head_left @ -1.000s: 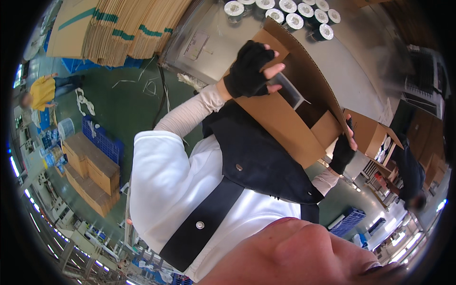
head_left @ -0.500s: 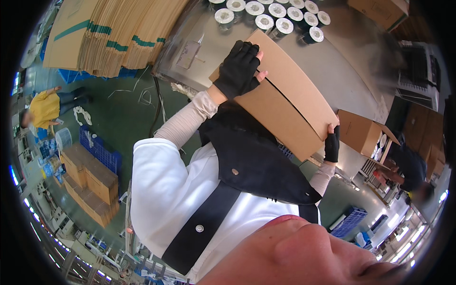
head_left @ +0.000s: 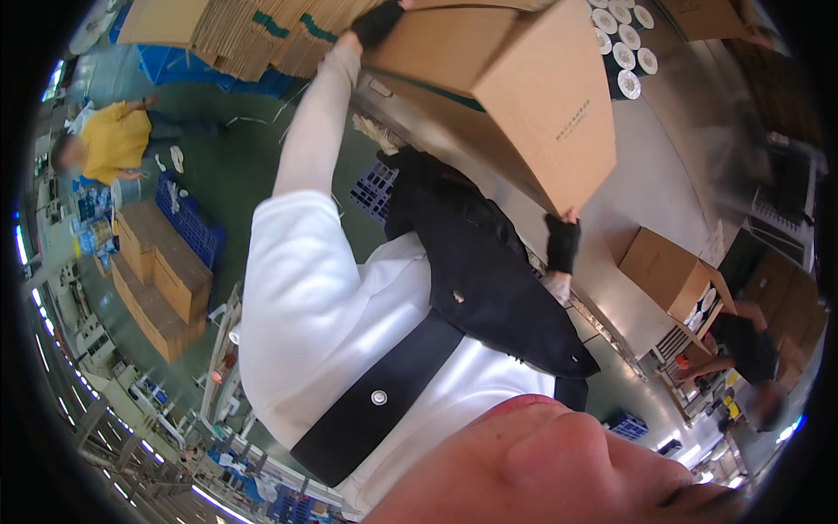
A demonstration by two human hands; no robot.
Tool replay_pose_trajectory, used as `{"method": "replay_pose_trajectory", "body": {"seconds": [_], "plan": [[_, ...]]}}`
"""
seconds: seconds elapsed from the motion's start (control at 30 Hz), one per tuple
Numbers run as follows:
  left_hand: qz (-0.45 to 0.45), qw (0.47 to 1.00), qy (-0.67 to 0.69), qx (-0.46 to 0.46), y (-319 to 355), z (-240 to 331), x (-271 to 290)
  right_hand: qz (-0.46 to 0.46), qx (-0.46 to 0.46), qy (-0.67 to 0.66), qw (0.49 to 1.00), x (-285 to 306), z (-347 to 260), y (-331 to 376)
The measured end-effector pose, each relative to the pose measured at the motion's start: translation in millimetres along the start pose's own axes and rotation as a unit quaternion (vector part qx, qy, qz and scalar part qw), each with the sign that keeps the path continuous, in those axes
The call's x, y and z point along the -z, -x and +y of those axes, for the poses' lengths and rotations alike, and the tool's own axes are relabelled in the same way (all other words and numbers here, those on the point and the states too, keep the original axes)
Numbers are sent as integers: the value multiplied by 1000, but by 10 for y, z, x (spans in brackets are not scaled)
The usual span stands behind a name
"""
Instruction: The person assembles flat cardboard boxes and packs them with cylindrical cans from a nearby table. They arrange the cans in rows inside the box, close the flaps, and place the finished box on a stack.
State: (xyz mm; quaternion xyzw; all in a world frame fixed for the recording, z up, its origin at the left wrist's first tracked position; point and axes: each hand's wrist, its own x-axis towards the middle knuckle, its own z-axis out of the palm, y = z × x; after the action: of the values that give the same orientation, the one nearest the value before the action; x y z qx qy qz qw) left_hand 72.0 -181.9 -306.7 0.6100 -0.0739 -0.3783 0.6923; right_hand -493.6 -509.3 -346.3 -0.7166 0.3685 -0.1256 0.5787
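A brown cardboard box [head_left: 559, 113] is held up in front of me, its sides spread apart into a hollow shape. My left hand [head_left: 377, 24], in a black fingerless glove, grips its far left edge at the top of the view; part of that hand is cut off by the picture's rim. At the box's near lower corner, my right hand [head_left: 563, 243], gloved the same way, pinches the cardboard with its fingertips. Beyond the box, several dark cylinders with white round tops [head_left: 623, 56] stand on the metal table [head_left: 650, 162].
Flattened cartons [head_left: 227, 35] are stacked at the upper left. An open carton [head_left: 668, 271] with white-topped rolls stands to the right, where a person in dark clothes [head_left: 742, 341] works. On the left are a person in yellow [head_left: 118, 140], a blue pallet [head_left: 188, 223] and closed cartons [head_left: 161, 275].
The box has gone from folded flat to spread open. My left hand has moved up and away with its edge, while my right hand has shifted slightly left along with the lower corner.
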Motion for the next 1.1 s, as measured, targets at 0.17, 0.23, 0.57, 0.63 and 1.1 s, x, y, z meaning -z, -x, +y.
{"method": "replay_pose_trajectory", "body": {"seconds": [0.17,0.23,0.57,0.63,1.1], "plan": [[-145,937,314,57,1143,-475,-1569,220,122,-166,953,845,-899,13],[-192,917,344,67,1239,-629,-2274,374,190,-55,906,1347,-1229,206],[19,991,-130,-32,1187,-996,-2855,92,140,105,980,-232,-3060,504],[35,978,-149,-144,1307,-359,-3055,-97,76,-22,992,-635,-2989,495],[-82,852,-507,-99,1609,-28,-3248,277,-40,433,857,1883,-1465,-66]]}}
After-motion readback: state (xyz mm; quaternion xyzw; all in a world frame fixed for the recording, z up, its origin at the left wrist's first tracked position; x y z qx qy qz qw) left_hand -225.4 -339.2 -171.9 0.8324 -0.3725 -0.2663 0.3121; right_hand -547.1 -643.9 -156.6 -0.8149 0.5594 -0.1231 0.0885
